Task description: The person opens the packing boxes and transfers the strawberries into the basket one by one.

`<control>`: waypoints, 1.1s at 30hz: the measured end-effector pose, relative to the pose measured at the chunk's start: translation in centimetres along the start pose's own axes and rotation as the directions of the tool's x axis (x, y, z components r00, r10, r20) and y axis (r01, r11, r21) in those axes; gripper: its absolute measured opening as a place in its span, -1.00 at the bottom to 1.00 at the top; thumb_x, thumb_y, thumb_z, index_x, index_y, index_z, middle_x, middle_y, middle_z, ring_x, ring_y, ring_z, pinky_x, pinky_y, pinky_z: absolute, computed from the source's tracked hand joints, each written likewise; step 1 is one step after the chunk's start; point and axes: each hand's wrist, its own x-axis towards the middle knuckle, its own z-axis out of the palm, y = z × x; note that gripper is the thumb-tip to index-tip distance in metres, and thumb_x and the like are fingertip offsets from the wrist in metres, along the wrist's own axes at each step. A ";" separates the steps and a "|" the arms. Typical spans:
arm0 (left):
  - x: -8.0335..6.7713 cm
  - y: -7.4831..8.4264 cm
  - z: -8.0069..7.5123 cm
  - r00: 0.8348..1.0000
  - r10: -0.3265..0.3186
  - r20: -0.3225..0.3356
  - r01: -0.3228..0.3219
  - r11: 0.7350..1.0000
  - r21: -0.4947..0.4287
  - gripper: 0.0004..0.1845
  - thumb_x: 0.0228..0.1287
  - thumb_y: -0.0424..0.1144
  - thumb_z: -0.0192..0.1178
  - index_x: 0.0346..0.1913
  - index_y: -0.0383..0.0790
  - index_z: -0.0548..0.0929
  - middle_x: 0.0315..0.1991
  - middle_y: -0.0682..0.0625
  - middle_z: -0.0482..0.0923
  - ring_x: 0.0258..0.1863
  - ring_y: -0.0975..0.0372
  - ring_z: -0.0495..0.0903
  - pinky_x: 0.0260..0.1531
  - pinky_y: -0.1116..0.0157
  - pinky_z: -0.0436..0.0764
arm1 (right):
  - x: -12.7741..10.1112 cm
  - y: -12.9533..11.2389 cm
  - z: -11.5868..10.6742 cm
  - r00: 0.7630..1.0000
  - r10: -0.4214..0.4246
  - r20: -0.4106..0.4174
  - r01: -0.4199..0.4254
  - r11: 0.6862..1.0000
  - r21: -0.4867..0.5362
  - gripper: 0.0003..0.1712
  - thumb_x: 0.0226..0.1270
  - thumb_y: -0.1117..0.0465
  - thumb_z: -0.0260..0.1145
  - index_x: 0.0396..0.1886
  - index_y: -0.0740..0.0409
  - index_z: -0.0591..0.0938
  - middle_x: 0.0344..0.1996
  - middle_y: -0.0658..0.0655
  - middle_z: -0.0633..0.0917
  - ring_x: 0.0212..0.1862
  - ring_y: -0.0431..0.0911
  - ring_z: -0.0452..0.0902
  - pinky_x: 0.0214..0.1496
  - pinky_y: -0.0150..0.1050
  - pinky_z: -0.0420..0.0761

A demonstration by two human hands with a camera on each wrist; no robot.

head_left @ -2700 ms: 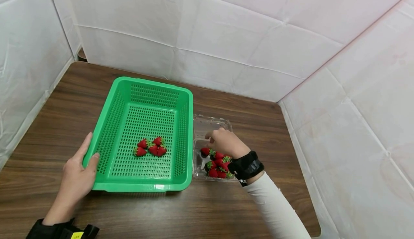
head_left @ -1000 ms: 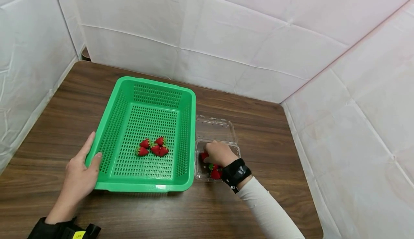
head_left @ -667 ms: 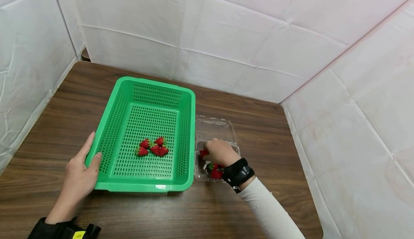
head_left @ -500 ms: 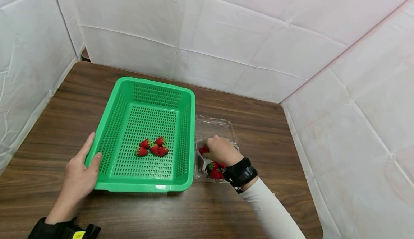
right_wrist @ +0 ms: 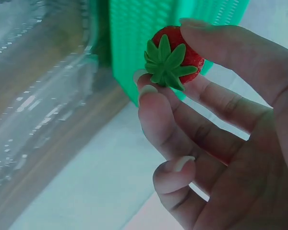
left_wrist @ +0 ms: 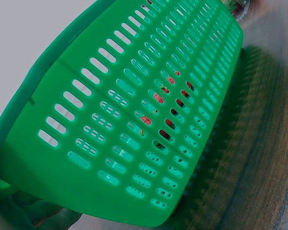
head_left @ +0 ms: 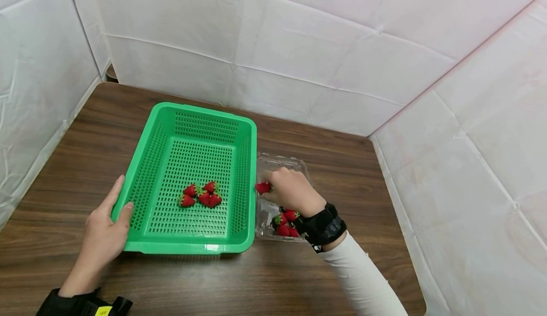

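Thumb and fingertips of my right hand pinch a red strawberry with a green leafy cap. That hand is over a hinged clear plastic box, just right of the green basket's side. More strawberries lie in the box, partly hidden by the wrist. My left hand grips the left rim of the green perforated basket, thumb over the edge and fingers outside. Several strawberries sit together on the basket floor; the left wrist view shows them in part through the slots.
Basket and box stand side by side on a brown wood-grain table. White sheeting walls in the back and both sides. The box's clear lid lies folded back behind it.
My right hand has come up out of the box with a strawberry and moved slightly left and away from me. The left hand keeps its place at the basket's rim.
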 end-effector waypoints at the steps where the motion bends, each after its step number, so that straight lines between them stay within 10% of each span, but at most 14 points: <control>1: 0.0 0.1 0.0 1.000 -0.002 0.002 0.002 1.000 -0.010 -0.36 0.55 -0.14 -0.16 0.54 0.20 -0.14 0.44 -0.42 0.10 -0.08 0.09 0.48 -0.26 0.40 0.27 | 0.1 -0.2 -0.2 1.000 -0.006 -0.002 0.006 1.000 0.001 -0.81 0.28 0.12 0.37 -0.42 0.03 0.53 -0.61 -0.08 0.44 -0.57 -0.24 0.28 -0.49 -0.36 0.26; 7: 0.0 0.3 0.0 1.000 -0.021 0.014 0.021 0.999 -0.043 -0.37 0.55 -0.13 -0.20 0.53 0.25 -0.18 0.48 -0.37 0.03 0.30 -0.21 0.27 -0.10 0.15 0.35 | 0.6 -1.3 -1.3 0.999 -0.048 -0.017 0.047 0.999 -0.017 -0.86 0.33 0.13 0.31 -0.36 0.05 0.55 -0.55 -0.04 0.54 -0.55 -0.21 0.32 -0.48 -0.37 0.28; 18: 0.0 0.2 0.1 0.999 -0.026 0.022 0.028 0.996 -0.083 -0.36 0.56 -0.17 -0.20 0.54 0.21 -0.18 0.47 -0.42 -0.01 0.36 -0.33 0.15 0.03 -0.29 0.30 | 2.7 -3.6 -2.4 0.997 -0.077 0.008 0.077 0.994 -0.075 -0.81 0.38 0.07 0.25 -0.34 0.07 0.51 -0.47 -0.03 0.52 -0.48 -0.18 0.36 -0.47 -0.37 0.24; 33: 0.2 0.2 0.0 0.999 -0.032 0.022 0.034 0.994 -0.107 -0.37 0.55 -0.13 -0.21 0.52 0.30 -0.19 0.48 -0.37 -0.02 0.40 -0.29 0.09 0.09 -0.35 0.26 | 6.0 -6.7 -2.3 0.986 -0.149 0.080 0.158 0.980 -0.123 -0.81 0.41 0.09 0.22 -0.35 0.04 0.44 -0.55 -0.06 0.25 -0.45 -0.20 0.14 -0.41 -0.33 0.04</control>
